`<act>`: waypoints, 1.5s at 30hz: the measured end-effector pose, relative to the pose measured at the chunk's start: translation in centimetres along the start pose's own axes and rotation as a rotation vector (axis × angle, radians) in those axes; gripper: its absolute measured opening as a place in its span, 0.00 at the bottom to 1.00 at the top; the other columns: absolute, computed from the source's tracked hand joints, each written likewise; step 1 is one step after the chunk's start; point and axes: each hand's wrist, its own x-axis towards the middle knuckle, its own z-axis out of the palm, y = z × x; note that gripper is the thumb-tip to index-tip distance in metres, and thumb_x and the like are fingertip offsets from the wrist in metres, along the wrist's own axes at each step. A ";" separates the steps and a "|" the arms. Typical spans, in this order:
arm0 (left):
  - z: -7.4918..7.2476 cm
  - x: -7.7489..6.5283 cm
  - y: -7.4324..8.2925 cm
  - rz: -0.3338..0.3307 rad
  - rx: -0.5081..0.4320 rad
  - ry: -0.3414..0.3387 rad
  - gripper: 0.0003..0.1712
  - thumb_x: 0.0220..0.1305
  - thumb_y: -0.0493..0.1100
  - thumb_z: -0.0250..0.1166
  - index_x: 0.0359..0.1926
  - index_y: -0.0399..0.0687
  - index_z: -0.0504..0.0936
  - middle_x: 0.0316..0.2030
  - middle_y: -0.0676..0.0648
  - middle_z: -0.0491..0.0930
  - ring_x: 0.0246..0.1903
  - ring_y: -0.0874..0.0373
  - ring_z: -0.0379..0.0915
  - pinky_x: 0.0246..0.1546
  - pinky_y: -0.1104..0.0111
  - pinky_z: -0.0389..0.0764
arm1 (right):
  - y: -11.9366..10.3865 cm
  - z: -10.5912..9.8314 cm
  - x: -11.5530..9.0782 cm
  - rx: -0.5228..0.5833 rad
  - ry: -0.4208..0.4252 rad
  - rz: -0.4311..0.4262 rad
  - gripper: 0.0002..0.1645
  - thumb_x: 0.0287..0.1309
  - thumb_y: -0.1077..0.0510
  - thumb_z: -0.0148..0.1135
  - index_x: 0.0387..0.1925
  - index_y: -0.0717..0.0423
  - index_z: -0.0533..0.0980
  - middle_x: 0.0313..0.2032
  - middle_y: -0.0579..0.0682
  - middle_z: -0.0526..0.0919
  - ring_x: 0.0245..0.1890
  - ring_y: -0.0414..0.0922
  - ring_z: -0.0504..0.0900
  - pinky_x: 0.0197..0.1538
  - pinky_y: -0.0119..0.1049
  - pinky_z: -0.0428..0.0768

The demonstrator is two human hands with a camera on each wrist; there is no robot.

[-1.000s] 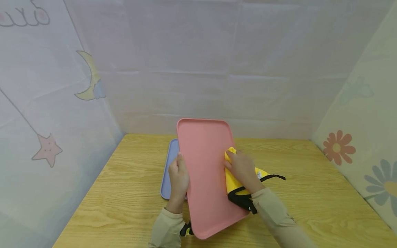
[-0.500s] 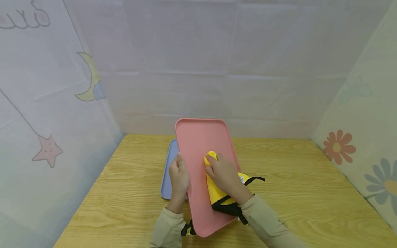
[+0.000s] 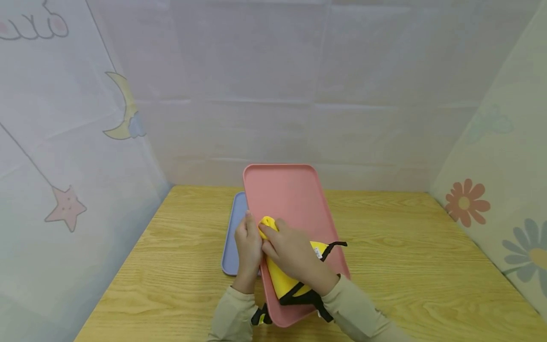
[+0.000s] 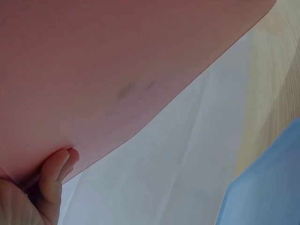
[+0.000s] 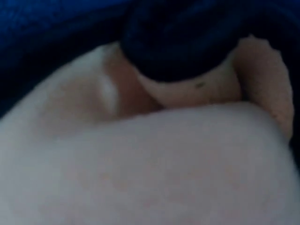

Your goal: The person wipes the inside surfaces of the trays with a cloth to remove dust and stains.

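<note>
A pink rectangular tray (image 3: 286, 190) is held up at a tilt, its inner face toward the head camera. My left hand (image 3: 249, 249) grips its left rim, thumb along the front side. In the left wrist view, the fingertips (image 4: 63, 161) curl against the tray's underside, which bears faint grey smudges. My right hand (image 3: 295, 251) clutches a bunched yellow cloth (image 3: 279, 282) with black edging against the tray's inner face. The cloth's top fold is right beside the left hand at the left rim. Dark, blurred fabric and curled fingers fill the right wrist view.
A blue tray (image 3: 232, 242) lies on the wooden table (image 3: 171, 266), partly hidden behind the pink one. A black piece with a yellow spot (image 3: 261, 316) shows by the left sleeve. Pale printed sheets (image 3: 265, 95) hang at the back and both sides.
My right hand has moved left with the yellow cloth across the pink tray, from its right edge to its left rim. My left hand keeps its grip, and the tray has shifted slightly.
</note>
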 end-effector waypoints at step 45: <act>-0.4 0.3 0.1 -0.019 -0.026 -0.021 0.24 0.70 0.44 0.41 0.15 0.44 0.63 0.14 0.51 0.64 0.16 0.62 0.61 0.17 0.70 0.65 | 4.0 -0.5 -2.1 -0.170 -0.050 0.199 0.18 0.50 0.57 0.64 0.46 0.51 0.77 0.30 0.53 0.74 0.12 0.39 0.57 0.14 0.29 0.58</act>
